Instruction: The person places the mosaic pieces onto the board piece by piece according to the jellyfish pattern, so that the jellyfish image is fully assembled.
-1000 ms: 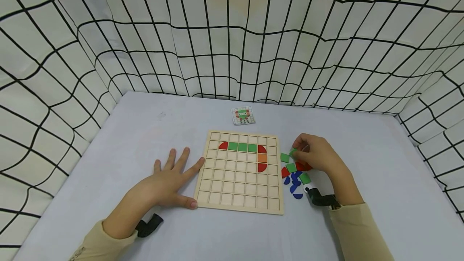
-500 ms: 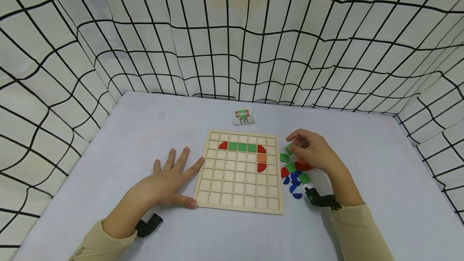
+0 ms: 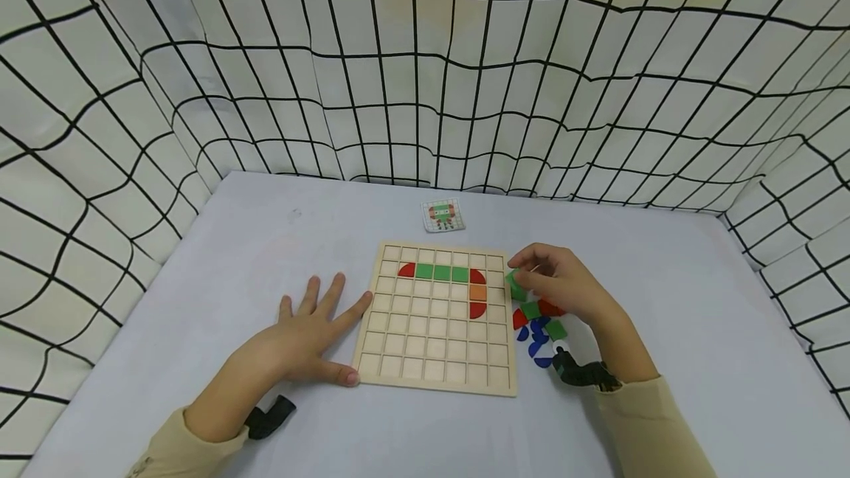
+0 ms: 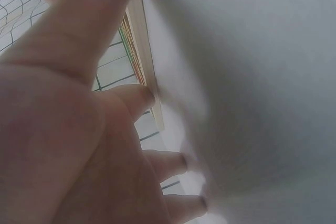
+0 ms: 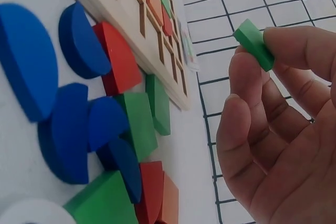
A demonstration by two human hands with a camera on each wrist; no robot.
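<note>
My left hand (image 3: 302, 341) lies with fingers spread at the left side of a wooden grid board (image 3: 425, 349), its thumb and forefinger touching the edge. On the board sit a red quarter-round (image 3: 407, 270), a row of green squares (image 3: 441, 273), then an orange square (image 3: 477, 292) between two more red pieces. Just off the board's right edge, my right hand (image 3: 564, 282) pinches a green square block (image 5: 255, 45) between thumb and forefinger, raised above the loose pieces in the right wrist view.
Loose pieces lie right of the board: several blue half-rounds (image 5: 65, 135), green squares (image 5: 137, 124), a red quarter-round (image 5: 116, 59) and a white round piece (image 5: 34, 212). A picture card (image 3: 443, 216) lies behind the board. Black-lined netting (image 3: 418, 72) encloses the table.
My right hand has moved left with the green square block, from over the loose pieces to the board's right edge. The left hand has stayed in place.
</note>
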